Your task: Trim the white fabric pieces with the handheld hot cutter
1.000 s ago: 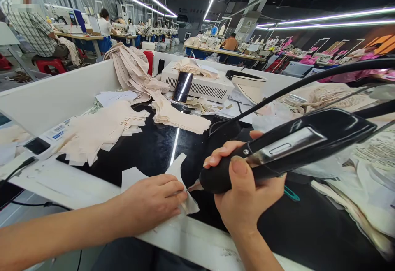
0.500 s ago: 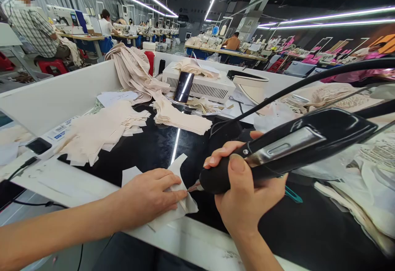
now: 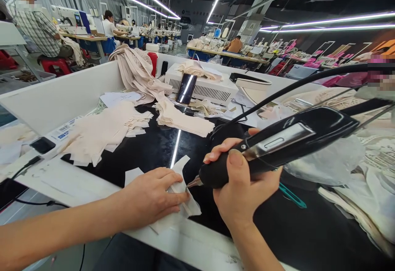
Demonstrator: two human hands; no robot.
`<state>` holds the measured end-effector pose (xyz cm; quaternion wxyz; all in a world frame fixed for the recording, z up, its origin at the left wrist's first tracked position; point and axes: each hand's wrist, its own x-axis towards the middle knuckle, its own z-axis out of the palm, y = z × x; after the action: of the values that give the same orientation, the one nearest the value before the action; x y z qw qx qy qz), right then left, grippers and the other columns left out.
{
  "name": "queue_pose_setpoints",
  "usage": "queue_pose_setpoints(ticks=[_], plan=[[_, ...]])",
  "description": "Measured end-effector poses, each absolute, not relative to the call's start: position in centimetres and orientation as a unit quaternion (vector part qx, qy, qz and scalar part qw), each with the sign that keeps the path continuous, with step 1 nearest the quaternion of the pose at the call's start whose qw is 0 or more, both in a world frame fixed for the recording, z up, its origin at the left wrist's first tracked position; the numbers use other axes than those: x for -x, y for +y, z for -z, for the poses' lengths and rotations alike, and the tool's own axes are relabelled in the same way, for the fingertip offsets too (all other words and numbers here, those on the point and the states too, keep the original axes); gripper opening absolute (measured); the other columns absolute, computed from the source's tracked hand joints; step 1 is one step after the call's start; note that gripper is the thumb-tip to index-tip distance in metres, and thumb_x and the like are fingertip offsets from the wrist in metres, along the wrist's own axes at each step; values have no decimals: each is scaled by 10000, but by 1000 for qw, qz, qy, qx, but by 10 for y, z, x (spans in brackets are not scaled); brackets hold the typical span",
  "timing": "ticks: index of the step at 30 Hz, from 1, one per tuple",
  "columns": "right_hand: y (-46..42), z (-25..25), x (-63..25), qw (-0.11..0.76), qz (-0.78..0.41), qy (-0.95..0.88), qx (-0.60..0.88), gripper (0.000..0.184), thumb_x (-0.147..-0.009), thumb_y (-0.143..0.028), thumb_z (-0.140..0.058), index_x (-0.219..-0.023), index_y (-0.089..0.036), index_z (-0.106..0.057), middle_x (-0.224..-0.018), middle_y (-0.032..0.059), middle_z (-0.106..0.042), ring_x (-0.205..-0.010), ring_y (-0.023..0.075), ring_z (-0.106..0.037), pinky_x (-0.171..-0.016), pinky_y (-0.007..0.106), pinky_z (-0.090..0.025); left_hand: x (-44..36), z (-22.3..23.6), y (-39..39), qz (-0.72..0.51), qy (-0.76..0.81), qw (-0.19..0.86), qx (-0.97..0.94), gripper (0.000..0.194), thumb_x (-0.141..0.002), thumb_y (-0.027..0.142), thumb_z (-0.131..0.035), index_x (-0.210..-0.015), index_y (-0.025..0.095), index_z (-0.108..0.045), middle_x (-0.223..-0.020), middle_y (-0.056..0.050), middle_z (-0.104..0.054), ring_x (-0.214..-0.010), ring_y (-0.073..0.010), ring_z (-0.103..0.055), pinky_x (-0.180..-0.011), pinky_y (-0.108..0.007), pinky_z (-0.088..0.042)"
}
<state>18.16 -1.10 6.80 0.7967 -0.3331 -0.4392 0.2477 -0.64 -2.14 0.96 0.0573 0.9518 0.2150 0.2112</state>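
My left hand lies over a small pale fabric piece at the front edge of the black tabletop, its fingers resting flat on the cloth. White, paper-like corners stick out beside and under that hand. My right hand is wrapped round a corded black handheld tool with a silver plate along its side. Its pointed metal tip is at the edge of the cloth, close to my left fingertips; whether it touches is unclear. A teal clip-like item lies behind my right wrist.
Stacked beige cut pieces lie at left, more in the middle. A phone leans on a vented white box. Clear plastic bags and lace fabric fill the right. Black cables run rightward. People sit at sewing machines beyond.
The view has shifted slightly. The tool's rear end has moved a little left, with its tip still by the cloth's edge. My left hand keeps its place on the fabric.
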Motion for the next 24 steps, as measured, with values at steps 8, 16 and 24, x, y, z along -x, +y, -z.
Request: queue_pose_setpoints(ticks=[8,16,24], plan=[[-3,-70,-178,808,-237,-438,314,340,-842,-267,-876,-1059,-264,-613,-773,-91,-725,-548,108,-636,-544,273,-592,7,-9,-21,-210,229,60,-948,280,-1094,297,-699,-1366,252,-746,-1366,-141,-656,-1238,-318,-671,-1060,-459,-623],[-2,-65,-176,794,-234,-455,327,355,-876,-328,-897,-1081,-252,-619,-792,-73,-735,-572,111,-656,-563,276,-624,1,-11,-28,-233,240,38,-942,266,-1098,283,-694,-1344,182,-714,-1263,-139,-704,-1188,-282,-693,-1054,-403,-615],[-2,-65,-178,792,-229,-464,324,370,-855,-348,-917,-1041,-257,-610,-783,-77,-736,-546,115,-653,-538,270,-610,0,-29,26,-198,158,79,-964,330,-995,-13,-525,-1248,120,-687,-1342,-151,-725,-1291,-253,-681,-1145,-369,-574]])
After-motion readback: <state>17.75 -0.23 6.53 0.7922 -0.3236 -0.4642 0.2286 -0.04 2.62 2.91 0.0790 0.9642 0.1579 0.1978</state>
